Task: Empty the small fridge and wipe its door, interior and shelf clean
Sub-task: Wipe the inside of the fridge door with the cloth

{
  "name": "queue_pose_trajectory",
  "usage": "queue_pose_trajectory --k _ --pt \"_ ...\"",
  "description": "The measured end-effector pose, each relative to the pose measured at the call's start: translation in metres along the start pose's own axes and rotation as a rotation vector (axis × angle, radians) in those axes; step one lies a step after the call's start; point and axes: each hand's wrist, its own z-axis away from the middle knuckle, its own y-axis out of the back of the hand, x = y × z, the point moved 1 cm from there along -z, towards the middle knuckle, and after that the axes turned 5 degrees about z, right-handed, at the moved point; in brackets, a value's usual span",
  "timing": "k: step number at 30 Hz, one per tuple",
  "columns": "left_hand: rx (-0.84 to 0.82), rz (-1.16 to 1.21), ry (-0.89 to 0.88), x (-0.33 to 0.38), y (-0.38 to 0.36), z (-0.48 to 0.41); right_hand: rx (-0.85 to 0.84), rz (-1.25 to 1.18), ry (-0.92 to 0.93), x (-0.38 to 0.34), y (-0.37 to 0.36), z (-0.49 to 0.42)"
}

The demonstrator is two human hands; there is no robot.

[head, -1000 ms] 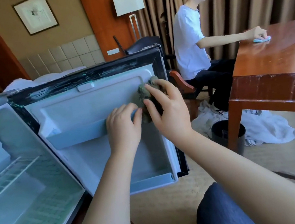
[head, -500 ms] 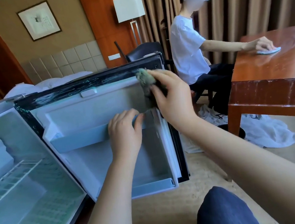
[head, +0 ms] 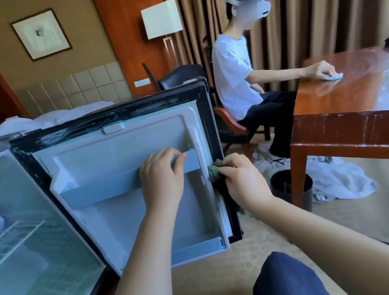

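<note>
Cloth inside right grip

Left hand grips door shelf rail; right hand presses cloth on open fridge door's right edge.

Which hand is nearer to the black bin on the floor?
Right. The right hand, holding a cloth at the door's outer edge, is just left of the bin. The left hand grips the door rail, farther left.
</note>
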Motion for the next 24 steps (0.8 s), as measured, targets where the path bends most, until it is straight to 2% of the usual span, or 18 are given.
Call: queue_pose_trajectory --k 7,9,12,14,18,19,21,24 --pt "0.025 -0.010 -0.029 -0.001 0.001 0.004 0.323 -0.155 -0.030 -0.042 0.069 -0.105" --pt "0.026 -0.012 -0.022 -0.001 0.002 0.005 0.354 -0.118 0.021 -0.048 0.067 -0.118" --pt "0.018 -0.026 -0.010 -0.002 0.000 0.004 0.281 -0.012 0.102 -0.040 0.036 -0.098" --pt "0.005 -0.038 0.009 -0.002 -0.004 -0.001 0.206 -0.045 -0.008 -0.020 0.015 -0.072" --pt "-0.050 -0.053 0.054 -0.003 -0.009 -0.010 -0.204 0.063 -0.133 0.017 -0.016 -0.015" --pt "-0.056 -0.058 0.055 -0.004 -0.009 -0.010 -0.248 0.063 -0.143 0.020 -0.015 -0.009" --pt "-0.045 -0.069 0.045 -0.005 -0.009 -0.006 -0.151 0.000 -0.114 0.015 -0.001 -0.016" --pt "-0.001 -0.073 0.011 -0.005 -0.009 -0.001 0.157 -0.080 -0.014 -0.012 0.036 -0.066"
